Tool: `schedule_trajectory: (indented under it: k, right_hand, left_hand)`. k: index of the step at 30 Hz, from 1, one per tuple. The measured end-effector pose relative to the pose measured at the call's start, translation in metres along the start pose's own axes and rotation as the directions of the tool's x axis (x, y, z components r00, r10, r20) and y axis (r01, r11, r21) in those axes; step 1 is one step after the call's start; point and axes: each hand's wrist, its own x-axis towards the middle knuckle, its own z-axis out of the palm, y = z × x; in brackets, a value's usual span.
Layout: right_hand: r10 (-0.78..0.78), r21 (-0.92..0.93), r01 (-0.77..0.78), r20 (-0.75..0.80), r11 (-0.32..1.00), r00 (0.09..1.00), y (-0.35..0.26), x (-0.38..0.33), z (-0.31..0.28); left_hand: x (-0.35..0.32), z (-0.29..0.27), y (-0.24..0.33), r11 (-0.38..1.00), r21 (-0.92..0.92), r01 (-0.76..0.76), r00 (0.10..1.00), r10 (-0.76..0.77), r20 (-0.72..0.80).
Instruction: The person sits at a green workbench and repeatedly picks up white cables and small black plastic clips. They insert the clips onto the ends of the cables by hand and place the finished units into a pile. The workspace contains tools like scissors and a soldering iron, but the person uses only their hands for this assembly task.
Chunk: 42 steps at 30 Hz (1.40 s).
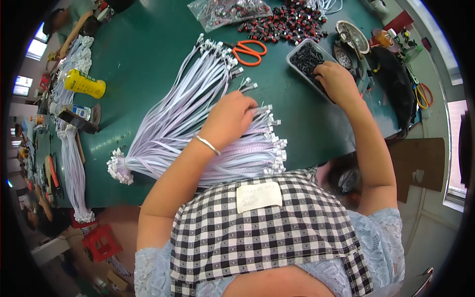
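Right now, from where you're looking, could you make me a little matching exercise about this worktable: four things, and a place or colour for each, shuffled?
Things:
1. Left hand
2. Right hand
3. Scissors nearest the left hand
4. Clear plastic bag

Places or colours:
A. Orange handles
B. Among small black pieces in a tray
C. Beside the pile of red-and-black parts
D. Over the white cables

Pairs: 1-D, 2-B, 3-A, 4-C

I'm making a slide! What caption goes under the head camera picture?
Left fingers at a fanned bundle of white connector cables, right fingers in a plastic tub of small black pieces.
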Motion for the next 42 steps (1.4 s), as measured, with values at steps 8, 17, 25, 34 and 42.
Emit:
schedule_trajectory:
  k: [8,17,25,34,42]
  right_hand:
    - [0.038,-0.007,-0.038,0.019,0.999,0.999,-0.004,0.005,-0.016]
    - [0.008,0.077,-0.009,0.009,0.997,1.0,-0.008,0.001,-0.022]
    - [-0.001,0.198,0.047,-0.224,0.979,0.975,-0.03,0.002,-0.035]
    - [-0.393,0.384,0.488,-0.301,0.784,0.869,-0.112,0.007,-0.02]
    - [-0.261,0.284,0.483,-0.568,0.829,0.781,-0.125,0.0,-0.007]
  left_hand:
    - [0.001,-0.011,0.01,0.938,-0.273,0.214,0.976,-0.219,0.013]
    - [-0.003,-0.016,0.009,0.451,-0.796,0.405,0.89,-0.395,0.228]
    - [-0.004,-0.016,0.016,0.53,-0.744,0.407,0.899,-0.376,0.224]
    - [-0.004,-0.014,0.021,0.493,-0.778,0.389,0.901,-0.378,0.212]
    - [-0.004,-0.021,0.013,0.142,-0.885,0.444,0.859,-0.35,0.374]
